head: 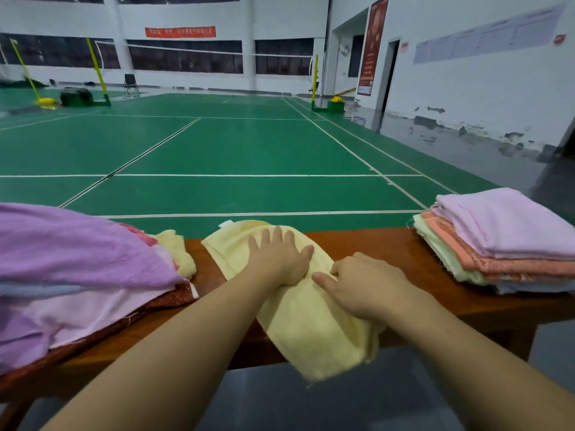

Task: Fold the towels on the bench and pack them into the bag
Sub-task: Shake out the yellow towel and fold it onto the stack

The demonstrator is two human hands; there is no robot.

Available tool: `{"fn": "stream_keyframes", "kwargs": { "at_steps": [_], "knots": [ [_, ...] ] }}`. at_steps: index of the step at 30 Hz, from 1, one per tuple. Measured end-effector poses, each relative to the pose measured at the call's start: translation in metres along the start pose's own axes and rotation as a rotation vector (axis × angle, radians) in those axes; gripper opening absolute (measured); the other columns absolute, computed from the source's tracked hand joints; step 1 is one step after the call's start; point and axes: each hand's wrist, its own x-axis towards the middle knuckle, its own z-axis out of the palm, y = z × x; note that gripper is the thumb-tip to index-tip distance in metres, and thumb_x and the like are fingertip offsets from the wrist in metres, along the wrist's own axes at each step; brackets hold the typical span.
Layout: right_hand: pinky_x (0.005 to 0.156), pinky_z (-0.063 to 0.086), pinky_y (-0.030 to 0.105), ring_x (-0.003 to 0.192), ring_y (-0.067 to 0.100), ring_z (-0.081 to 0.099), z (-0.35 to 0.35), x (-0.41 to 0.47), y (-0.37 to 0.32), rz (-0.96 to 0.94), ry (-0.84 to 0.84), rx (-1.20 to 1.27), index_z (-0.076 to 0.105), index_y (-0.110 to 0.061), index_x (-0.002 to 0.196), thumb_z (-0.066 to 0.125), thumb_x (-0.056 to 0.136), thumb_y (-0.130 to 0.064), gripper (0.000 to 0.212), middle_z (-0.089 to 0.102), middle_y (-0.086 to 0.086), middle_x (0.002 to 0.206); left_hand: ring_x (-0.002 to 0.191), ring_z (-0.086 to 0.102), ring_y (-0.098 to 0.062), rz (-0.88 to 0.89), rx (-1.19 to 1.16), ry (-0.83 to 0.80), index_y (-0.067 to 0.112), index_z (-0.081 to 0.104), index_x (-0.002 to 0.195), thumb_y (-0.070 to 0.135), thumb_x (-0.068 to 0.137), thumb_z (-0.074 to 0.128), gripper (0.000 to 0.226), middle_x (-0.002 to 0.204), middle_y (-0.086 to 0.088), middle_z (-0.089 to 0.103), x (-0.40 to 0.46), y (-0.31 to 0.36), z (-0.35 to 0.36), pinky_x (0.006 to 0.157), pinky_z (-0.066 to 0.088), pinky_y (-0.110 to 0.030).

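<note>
Folding a yellow towel at the middle of the desk

The left hand (281,259) presses flat on the yellow towel (298,309) while the right hand (365,284) pinches its edge. Its near end overhangs the desk (389,244) and could slide off. An unfolded heap (77,269) crowds the left; a folded stack (504,241) sits right. No bag visible.

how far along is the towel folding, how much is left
Done: a neat folded stack sits at the right end of the bench. In hand: the yellow towel lies mid-bench, the left hand pressing it flat while the right hand pinches its edge. Left: the loose heap of towels on the left remains unfolded, and no bag is in view, so packing looks not yet begun.
</note>
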Motion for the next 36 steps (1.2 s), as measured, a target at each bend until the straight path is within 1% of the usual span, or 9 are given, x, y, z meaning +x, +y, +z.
{"fn": "stream_keyframes", "kwargs": {
  "at_steps": [5,11,15,19,22,26,30,34,36],
  "knots": [
    [0.078,0.05,0.037,0.096,0.017,0.057,0.003,0.019,0.022,0.077,0.126,0.194,0.058,-0.028,0.124,0.039,0.099,-0.063,0.047,0.057,-0.003,0.119,0.157,0.002,-0.02,0.322,0.08,-0.018,0.031,0.013,0.162,0.069,0.1,0.016,0.073,0.17,0.002,0.006,0.016,-0.012,-0.002,0.125,-0.002,-0.05],
    [0.087,0.051,0.039,0.112,0.024,0.056,0.026,0.044,0.021,0.122,0.177,0.299,0.063,-0.027,0.123,0.046,0.092,-0.072,0.058,0.061,-0.001,0.124,0.149,0.027,-0.012,0.504,-0.118,0.103,0.035,0.038,0.153,0.056,0.104,0.035,0.054,0.163,0.011,0.031,0.006,-0.021,-0.012,0.123,0.018,-0.037],
    [0.077,0.052,0.037,0.098,0.018,0.06,0.028,0.05,0.012,0.124,0.199,0.353,0.062,-0.025,0.115,0.059,0.091,-0.062,0.044,0.064,-0.005,0.112,0.129,0.049,-0.023,0.162,-0.213,0.45,0.022,0.049,0.14,0.045,0.102,0.049,0.045,0.141,-0.001,0.052,-0.015,-0.017,-0.022,0.106,0.045,-0.041],
    [0.072,0.052,0.035,0.087,0.014,0.059,0.024,0.049,0.007,0.136,0.207,0.461,0.056,-0.026,0.107,0.065,0.092,-0.049,0.029,0.061,-0.008,0.097,0.121,0.052,-0.034,-0.222,0.006,0.242,0.005,0.049,0.133,0.062,0.095,0.051,0.069,0.131,-0.015,0.054,-0.045,-0.036,-0.038,0.095,0.046,-0.043],
    [0.08,0.052,0.039,0.094,0.018,0.059,0.023,0.05,0.005,0.123,0.231,0.507,0.053,-0.025,0.109,0.065,0.093,-0.047,0.029,0.062,-0.007,0.103,0.094,0.063,-0.028,-0.264,0.138,0.143,0.01,0.066,0.099,0.083,0.083,0.045,0.078,0.101,-0.007,0.066,-0.055,-0.052,-0.033,0.078,0.051,-0.036],
    [0.079,0.046,0.035,0.102,0.019,0.057,0.025,0.048,0.003,0.086,0.301,0.639,0.051,-0.026,0.111,0.069,0.092,-0.04,0.029,0.058,-0.008,0.106,0.085,0.062,-0.027,-0.277,0.012,0.1,0.017,0.046,0.071,0.076,0.087,0.049,0.061,0.088,-0.004,0.062,-0.058,-0.04,-0.023,0.079,0.055,-0.036],
    [0.087,0.05,0.032,0.11,0.013,0.061,0.037,0.048,0.006,0.001,0.426,0.843,0.063,-0.031,0.105,0.072,0.091,-0.032,0.017,0.066,-0.011,0.113,0.087,0.064,-0.026,-0.208,-0.188,0.143,0.013,0.054,0.082,0.053,0.097,0.054,0.044,0.095,-0.007,0.068,-0.061,-0.03,-0.018,0.082,0.057,-0.037],
    [0.075,0.049,0.022,0.096,0.004,0.064,0.039,0.045,0.011,-0.007,0.503,1.129,0.076,-0.028,0.094,0.075,0.09,-0.03,0.004,0.071,-0.018,0.094,0.116,0.06,-0.027,-0.215,-0.665,0.272,0.009,0.055,0.133,0.053,0.097,0.056,0.057,0.133,-0.007,0.061,-0.065,-0.039,-0.022,0.096,0.049,-0.036],
    [0.07,0.048,0.018,0.092,0.0,0.065,0.036,0.041,0.014,0.013,0.507,1.258,0.078,-0.027,0.097,0.077,0.088,-0.031,0.01,0.073,-0.016,0.093,0.099,0.061,-0.015,-0.213,-0.926,0.352,0.014,0.058,0.121,0.052,0.096,0.06,0.046,0.12,-0.002,0.065,-0.068,-0.042,-0.024,0.079,0.05,-0.031]
  ]
}}
